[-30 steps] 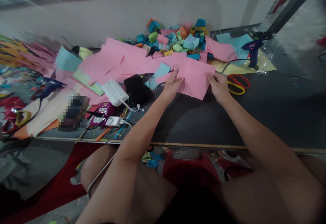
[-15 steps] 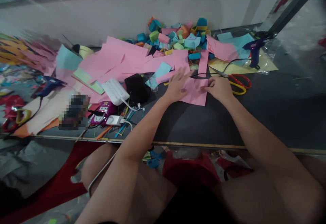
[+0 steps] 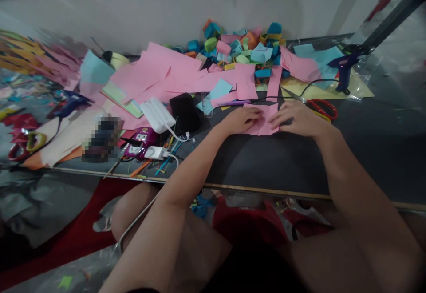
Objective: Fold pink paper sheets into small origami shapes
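A creased piece of pink paper (image 3: 261,126) lies on the dark table between my hands. At its left edge my left hand (image 3: 242,120) is closed, with curled fingertips on the sheet and the thumb tucked out of sight. My right hand (image 3: 297,119) rests over the right edge, its fingers stretched and slightly apart, touching the paper. Scissors with red and yellow handles (image 3: 322,108) lie just behind the right hand, partly covered by it. A purple pen-like stick (image 3: 237,103) is behind the left hand.
Behind are pink sheets (image 3: 156,73) and a heap of small folded paper pieces (image 3: 239,46). Blue glue guns lie right (image 3: 344,71) and left (image 3: 71,104). A white power bank (image 3: 158,114), black pouch (image 3: 186,113) and purple socket block (image 3: 143,140) stand left. A black cord crosses behind my hands.
My left hand has gone from lying flat to curled at the paper's left edge. My right hand's fingers have spread onto the sheet, which now shows a smaller area.
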A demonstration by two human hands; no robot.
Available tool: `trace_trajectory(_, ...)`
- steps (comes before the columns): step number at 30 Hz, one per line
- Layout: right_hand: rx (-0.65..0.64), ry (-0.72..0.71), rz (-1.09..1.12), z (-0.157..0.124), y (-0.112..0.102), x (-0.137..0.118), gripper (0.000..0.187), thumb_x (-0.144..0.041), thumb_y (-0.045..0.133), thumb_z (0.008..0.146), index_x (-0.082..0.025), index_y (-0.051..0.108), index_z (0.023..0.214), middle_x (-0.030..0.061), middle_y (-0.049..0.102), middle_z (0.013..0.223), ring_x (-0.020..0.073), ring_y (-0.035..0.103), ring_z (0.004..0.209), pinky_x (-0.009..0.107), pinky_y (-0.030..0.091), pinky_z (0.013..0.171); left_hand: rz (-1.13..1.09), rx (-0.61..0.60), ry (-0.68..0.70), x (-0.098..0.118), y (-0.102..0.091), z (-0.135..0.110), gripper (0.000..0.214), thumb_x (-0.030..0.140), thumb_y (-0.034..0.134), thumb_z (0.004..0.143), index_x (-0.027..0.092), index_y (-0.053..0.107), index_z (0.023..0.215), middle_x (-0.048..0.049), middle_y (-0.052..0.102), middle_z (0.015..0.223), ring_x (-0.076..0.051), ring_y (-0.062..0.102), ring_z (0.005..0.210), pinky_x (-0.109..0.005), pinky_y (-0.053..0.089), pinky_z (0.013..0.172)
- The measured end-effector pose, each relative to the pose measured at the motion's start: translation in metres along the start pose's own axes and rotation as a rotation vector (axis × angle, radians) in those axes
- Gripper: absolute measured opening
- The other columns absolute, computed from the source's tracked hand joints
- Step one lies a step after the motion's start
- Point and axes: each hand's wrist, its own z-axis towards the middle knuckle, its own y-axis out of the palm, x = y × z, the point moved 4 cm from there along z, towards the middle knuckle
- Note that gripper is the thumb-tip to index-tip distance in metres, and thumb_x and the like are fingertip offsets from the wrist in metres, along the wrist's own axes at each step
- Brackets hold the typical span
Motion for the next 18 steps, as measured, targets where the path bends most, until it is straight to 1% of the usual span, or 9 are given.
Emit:
trace_trajectory(3, -0.055, 0.056, 0.068, 0.000, 0.004, 0.009, 0.018, -0.041, 0.067, 0.088, -0.037, 0.084, 0.088, 0.0002, 0.082, 0.102, 0.0302, 0.067, 0.107, 0.055, 0.046, 0.103, -0.042, 0.004, -0.033, -0.001, -0.001, -0.002, 0.041, 0.021, 0.050, 0.096, 0.021, 0.069, 0.133, -0.0097, 0.063, 0.149, -0.021, 0.057, 0.141, -0.042, 0.044, 0.121)
trace_trajectory(5, -0.056, 0.077, 0.166, 0.000, 0.008, 0.015, 0.021, -0.042, 0.065, 0.089, -0.036, 0.084, 0.092, 0.0000, 0.082, 0.104, 0.0273, 0.070, 0.106, 0.049, 0.050, 0.100, -0.085, -0.006, -0.062, -0.001, -0.002, -0.004, 0.043, 0.032, 0.061, 0.094, 0.023, 0.068, 0.135, -0.0089, 0.060, 0.152, -0.022, 0.054, 0.144, -0.043, 0.041, 0.124)
trace_trajectory(6, -0.042, 0.094, 0.211, 0.001, 0.011, 0.018, 0.022, -0.041, 0.064, 0.088, -0.035, 0.084, 0.092, 0.0005, 0.082, 0.104, 0.0258, 0.071, 0.104, 0.046, 0.052, 0.099, -0.107, -0.015, -0.077, -0.001, -0.003, -0.005, 0.048, 0.037, 0.068, 0.090, 0.023, 0.067, 0.136, -0.0090, 0.059, 0.154, -0.024, 0.052, 0.146, -0.043, 0.039, 0.125)
trace_trajectory(8, 0.017, 0.158, 0.256, 0.003, 0.017, 0.022, 0.020, -0.037, 0.065, 0.086, -0.031, 0.084, 0.089, 0.0016, 0.081, 0.103, 0.0244, 0.073, 0.098, 0.043, 0.055, 0.095, -0.148, -0.030, -0.105, 0.001, -0.004, -0.006, 0.061, 0.047, 0.076, 0.084, 0.022, 0.066, 0.138, -0.0105, 0.055, 0.156, -0.026, 0.048, 0.149, -0.044, 0.036, 0.127)
trace_trajectory(10, 0.097, 0.249, 0.279, 0.006, 0.023, 0.023, 0.018, -0.035, 0.068, 0.083, -0.029, 0.082, 0.091, 0.0024, 0.081, 0.098, 0.0245, 0.074, 0.093, 0.042, 0.056, 0.090, -0.174, -0.038, -0.138, 0.003, -0.006, -0.007, 0.067, 0.051, 0.079, 0.081, 0.022, 0.066, 0.139, -0.0109, 0.054, 0.157, -0.028, 0.047, 0.150, -0.045, 0.035, 0.127)
trace_trajectory(11, 0.147, 0.292, 0.296, 0.007, 0.025, 0.021, 0.020, -0.035, 0.070, 0.081, -0.027, 0.081, 0.096, 0.0027, 0.081, 0.096, 0.0247, 0.075, 0.091, 0.042, 0.056, 0.089, -0.182, -0.041, -0.156, 0.003, -0.007, -0.007, 0.068, 0.051, 0.079, 0.080, 0.022, 0.065, 0.140, -0.0106, 0.054, 0.157, -0.028, 0.047, 0.150, -0.046, 0.035, 0.127)
trace_trajectory(14, 0.263, 0.379, 0.328, 0.009, 0.028, 0.015, 0.037, -0.032, 0.076, 0.076, -0.025, 0.075, 0.113, 0.0030, 0.080, 0.088, 0.0255, 0.075, 0.087, 0.044, 0.057, 0.090, -0.193, -0.060, -0.201, 0.004, -0.008, -0.007, 0.073, 0.051, 0.080, 0.079, 0.023, 0.062, 0.143, -0.0104, 0.052, 0.159, -0.030, 0.047, 0.150, -0.048, 0.035, 0.126)
trace_trajectory(16, 0.281, 0.414, 0.324, 0.010, 0.029, 0.011, 0.044, -0.030, 0.080, 0.073, -0.025, 0.072, 0.116, 0.0031, 0.080, 0.084, 0.0257, 0.074, 0.083, 0.045, 0.057, 0.089, -0.200, -0.073, -0.212, 0.004, -0.008, -0.006, 0.076, 0.052, 0.079, 0.078, 0.022, 0.060, 0.145, -0.0113, 0.050, 0.160, -0.031, 0.046, 0.150, -0.048, 0.036, 0.126)
trace_trajectory(18, 0.281, 0.451, 0.315, 0.011, 0.029, 0.009, 0.046, -0.029, 0.082, 0.070, -0.025, 0.072, 0.115, 0.0033, 0.079, 0.083, 0.0257, 0.074, 0.081, 0.046, 0.058, 0.087, -0.201, -0.075, -0.215, 0.004, -0.009, -0.006, 0.077, 0.053, 0.079, 0.078, 0.022, 0.060, 0.146, -0.0114, 0.050, 0.160, -0.031, 0.046, 0.150, -0.048, 0.035, 0.126)
